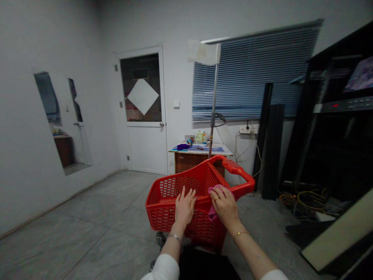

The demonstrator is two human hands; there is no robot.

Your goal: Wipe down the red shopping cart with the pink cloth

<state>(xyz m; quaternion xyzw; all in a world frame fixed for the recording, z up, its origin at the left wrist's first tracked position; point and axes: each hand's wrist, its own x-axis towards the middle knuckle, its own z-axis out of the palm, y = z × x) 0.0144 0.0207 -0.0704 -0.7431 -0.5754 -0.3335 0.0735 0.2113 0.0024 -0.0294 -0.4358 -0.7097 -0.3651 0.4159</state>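
A red plastic shopping cart (pixel 163 217) with perforated basket walls stands right in front of me, its handle (pixel 243 175) toward the right. On the cart's near rim rests my left hand (pixel 185 206), fingers stretched out and apart, holding nothing. Pressed against the same rim nearer the handle, my right hand (pixel 225 206) has its fingers bent over a pink cloth (pixel 212 213). Part of the cloth shows beside and below the fingers; the rest is hidden under the palm. A pole with a white flag (pixel 204 53) rises behind the cart's handle end.
Behind the cart is a low desk (pixel 192 159) with a purple cloth (pixel 183 147) and small bottles. A white door (pixel 145 147) stands left of it. Loose cables (pixel 310 200) and a dark equipment rack (pixel 335 155) are at right. A mirror (pixel 70 128) hangs left.
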